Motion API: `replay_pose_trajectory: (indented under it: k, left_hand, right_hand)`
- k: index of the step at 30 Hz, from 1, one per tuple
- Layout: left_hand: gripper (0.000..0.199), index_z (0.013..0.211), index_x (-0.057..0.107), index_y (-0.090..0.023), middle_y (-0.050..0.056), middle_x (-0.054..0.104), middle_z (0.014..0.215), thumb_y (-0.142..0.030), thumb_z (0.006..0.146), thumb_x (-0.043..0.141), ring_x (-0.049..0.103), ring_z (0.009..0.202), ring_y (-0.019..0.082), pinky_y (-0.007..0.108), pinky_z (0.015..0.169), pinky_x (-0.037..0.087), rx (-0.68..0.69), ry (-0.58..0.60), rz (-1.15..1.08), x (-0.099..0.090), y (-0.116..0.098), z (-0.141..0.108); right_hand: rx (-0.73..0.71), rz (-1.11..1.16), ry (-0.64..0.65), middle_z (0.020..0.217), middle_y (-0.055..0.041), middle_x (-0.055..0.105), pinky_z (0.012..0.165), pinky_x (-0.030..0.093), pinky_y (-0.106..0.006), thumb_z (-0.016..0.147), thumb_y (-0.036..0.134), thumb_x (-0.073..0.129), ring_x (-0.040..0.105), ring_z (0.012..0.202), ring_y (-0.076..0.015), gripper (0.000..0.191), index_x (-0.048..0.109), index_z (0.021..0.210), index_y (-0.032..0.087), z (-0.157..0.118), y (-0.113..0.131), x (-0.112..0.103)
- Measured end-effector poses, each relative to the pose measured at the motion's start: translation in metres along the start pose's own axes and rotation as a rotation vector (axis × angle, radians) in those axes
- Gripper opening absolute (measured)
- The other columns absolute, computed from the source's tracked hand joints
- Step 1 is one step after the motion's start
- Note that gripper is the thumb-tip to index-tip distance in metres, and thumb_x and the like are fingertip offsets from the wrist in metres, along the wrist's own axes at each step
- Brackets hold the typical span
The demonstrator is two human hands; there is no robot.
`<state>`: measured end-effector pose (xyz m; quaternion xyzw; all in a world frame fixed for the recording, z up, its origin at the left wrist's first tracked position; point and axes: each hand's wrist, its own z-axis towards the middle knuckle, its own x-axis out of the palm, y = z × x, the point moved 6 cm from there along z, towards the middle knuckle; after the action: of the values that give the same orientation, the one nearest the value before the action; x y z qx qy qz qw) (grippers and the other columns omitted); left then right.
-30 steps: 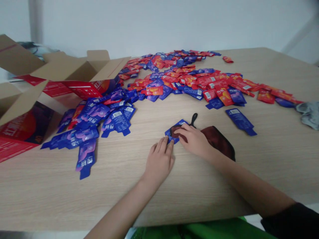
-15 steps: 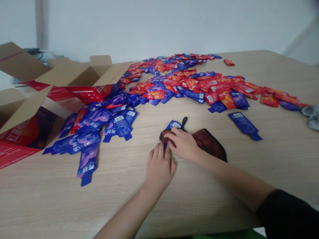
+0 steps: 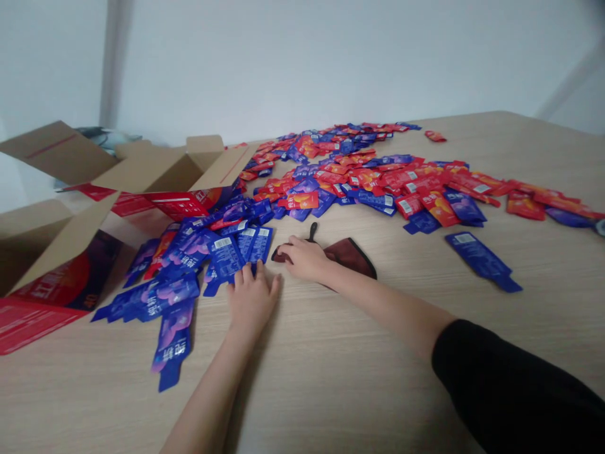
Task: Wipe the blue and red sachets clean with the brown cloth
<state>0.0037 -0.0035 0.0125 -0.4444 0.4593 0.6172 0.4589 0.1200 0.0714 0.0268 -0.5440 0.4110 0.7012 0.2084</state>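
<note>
My left hand (image 3: 250, 297) lies low over the table with fingers stretched out and thumb apart. Its fingertips touch the lower end of a blue sachet (image 3: 261, 243) at the right edge of a blue pile. My right hand (image 3: 303, 257) has its fingers curled over the left end of a dark brown cloth item (image 3: 352, 257) with black edging. A small black loop (image 3: 313, 231) sticks up from this cloth behind the hand. The hand and forearm cover the cloth's middle, and its exact kind is unclear.
Two open red cardboard boxes (image 3: 57, 280) stand at the left, flaps spread. Blue sachets (image 3: 182, 255) are heaped beside them. Red and blue sachets (image 3: 373, 176) form long piles across the back. A single blue sachet (image 3: 482, 260) lies at the right.
The blue sachet that lay by the brown cloth is now against the left pile, under my left fingertips. My right hand and the cloth have shifted left. The view has tilted slightly.
</note>
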Motion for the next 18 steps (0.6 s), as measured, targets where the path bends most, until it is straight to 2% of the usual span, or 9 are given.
replay_pose_trajectory:
  k: [3, 5, 7, 10, 12, 15, 18]
  left_hand:
    - [0.049, 0.133, 0.056, -0.01, 0.023, 0.054, 0.13, -0.038, 0.094, 0.042, 0.05, 0.116, 0.037, 0.05, 0.091, 0.041, 0.008, -0.016, 0.014, -0.007, -0.001, 0.012]
    - [0.046, 0.131, 0.057, -0.01, 0.024, 0.051, 0.134, -0.032, 0.093, 0.043, 0.048, 0.119, 0.038, 0.052, 0.09, 0.042, 0.085, -0.062, -0.028, -0.021, -0.019, 0.024]
    - [0.045, 0.132, 0.055, -0.011, 0.024, 0.048, 0.138, -0.026, 0.091, 0.045, 0.047, 0.122, 0.037, 0.052, 0.09, 0.043, 0.258, -0.097, -0.111, -0.039, -0.054, 0.041]
    - [0.045, 0.136, 0.052, -0.018, 0.014, 0.045, 0.146, -0.022, 0.091, 0.046, 0.043, 0.13, 0.028, 0.046, 0.101, 0.039, 0.504, -0.121, -0.174, -0.06, -0.124, 0.079]
    - [0.048, 0.14, 0.048, -0.02, 0.011, 0.043, 0.148, -0.02, 0.092, 0.046, 0.039, 0.134, 0.026, 0.044, 0.105, 0.036, 0.619, -0.142, -0.205, -0.067, -0.173, 0.106]
    - [0.042, 0.136, 0.051, -0.02, 0.012, 0.049, 0.142, -0.018, 0.095, 0.045, 0.044, 0.13, 0.025, 0.045, 0.104, 0.039, 0.702, -0.158, -0.228, -0.064, -0.236, 0.14]
    - [0.033, 0.128, 0.056, -0.019, 0.012, 0.056, 0.132, -0.025, 0.096, 0.052, 0.055, 0.118, 0.025, 0.045, 0.097, 0.047, 0.7, -0.173, -0.238, -0.051, -0.273, 0.159]
  right_hand:
    - [0.019, 0.005, -0.022, 0.115, -0.0056, 0.059, 0.075, 0.047, -0.03, 0.091, 0.026, 0.047, 0.062, 0.1, -0.0203, 0.033, 0.062, 0.12, 0.029, -0.009, -0.01, -0.013]
    - [0.045, 0.004, -0.048, 0.114, -0.006, 0.059, 0.073, 0.046, -0.03, 0.092, 0.024, 0.046, 0.062, 0.099, -0.0203, 0.033, 0.061, 0.121, 0.028, -0.028, -0.025, -0.026]
    - [0.071, 0.002, -0.07, 0.114, -0.0059, 0.059, 0.072, 0.045, -0.029, 0.091, 0.023, 0.046, 0.063, 0.097, -0.0198, 0.034, 0.061, 0.121, 0.028, -0.054, -0.044, -0.04]
    - [0.123, 0.021, -0.09, 0.11, -0.0043, 0.061, 0.071, 0.044, -0.028, 0.089, 0.021, 0.049, 0.063, 0.089, -0.0173, 0.033, 0.063, 0.118, 0.027, -0.099, -0.075, -0.055]
    - [0.172, 0.049, -0.097, 0.108, -0.0035, 0.062, 0.071, 0.044, -0.027, 0.088, 0.02, 0.05, 0.063, 0.085, -0.016, 0.033, 0.064, 0.116, 0.026, -0.128, -0.094, -0.058]
    - [0.235, 0.1, -0.098, 0.109, -0.0032, 0.063, 0.074, 0.046, -0.027, 0.087, 0.019, 0.049, 0.064, 0.088, -0.0157, 0.033, 0.065, 0.115, 0.026, -0.163, -0.114, -0.056]
    - [0.276, 0.133, -0.146, 0.111, -0.0038, 0.063, 0.081, 0.047, -0.027, 0.088, 0.019, 0.049, 0.063, 0.094, -0.0161, 0.033, 0.065, 0.116, 0.025, -0.184, -0.124, -0.055]
